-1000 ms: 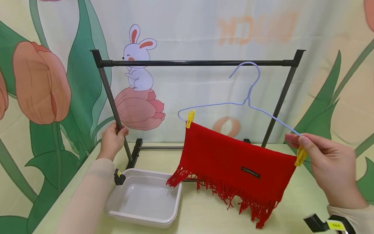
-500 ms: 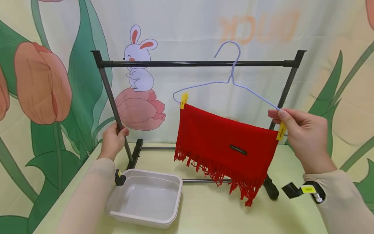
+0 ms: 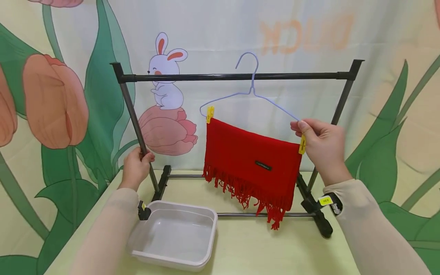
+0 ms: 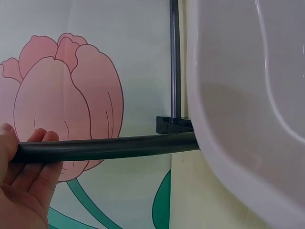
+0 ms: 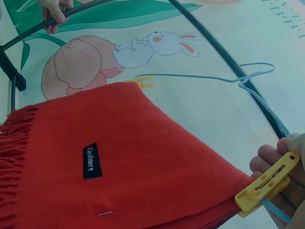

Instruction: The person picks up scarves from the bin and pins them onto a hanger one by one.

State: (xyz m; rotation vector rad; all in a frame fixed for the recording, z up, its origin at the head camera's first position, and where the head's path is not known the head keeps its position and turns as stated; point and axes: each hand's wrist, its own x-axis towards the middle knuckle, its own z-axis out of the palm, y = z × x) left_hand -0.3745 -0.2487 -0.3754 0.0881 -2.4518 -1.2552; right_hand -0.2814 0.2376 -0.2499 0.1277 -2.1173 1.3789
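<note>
My right hand (image 3: 324,147) pinches the right end of a lilac wire hanger (image 3: 271,101). A folded red scarf (image 3: 252,156) with fringed lower edge and a dark label hangs from it. One yellow clothespin (image 3: 210,114) fastens the scarf's left corner; another yellow clothespin (image 5: 267,186) sits at the right corner, against my fingers. The hanger's hook stands above the top bar and its neck overlaps that bar in the head view. My left hand (image 3: 135,168) grips the left upright of a black clothes rack (image 3: 192,77); in the left wrist view the fingers curl round the tube.
A light grey plastic basin (image 3: 172,263) stands on the pale table (image 3: 261,248) in front of the rack's left side. The rack's right foot (image 3: 323,225) rests on the table. A printed curtain (image 3: 220,34) with tulips and a rabbit hangs behind.
My right hand has carried the hanger and scarf left and upward, away from me toward the rack's middle. The hook has risen above the top bar. The left hand keeps its hold.
</note>
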